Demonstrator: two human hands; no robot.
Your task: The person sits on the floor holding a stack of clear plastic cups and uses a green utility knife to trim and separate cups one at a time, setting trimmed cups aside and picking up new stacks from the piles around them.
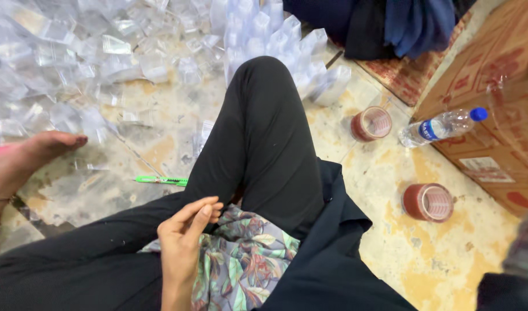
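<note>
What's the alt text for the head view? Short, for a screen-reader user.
Seen from above, a person sits on the floor in black trousers with one knee raised, the left hand resting loosely curled on floral cloth in the lap. Clear plastic pieces litter the floor ahead, with a green cutter, two tape rolls, a water bottle and cardboard boxes nearby.

Brown cardboard box [494,86] right, white label [484,170].

Two tape rolls [371,123] [428,202]; one water bottle [442,126]; one green cutter [161,180]; one cardboard box [494,98].
</note>
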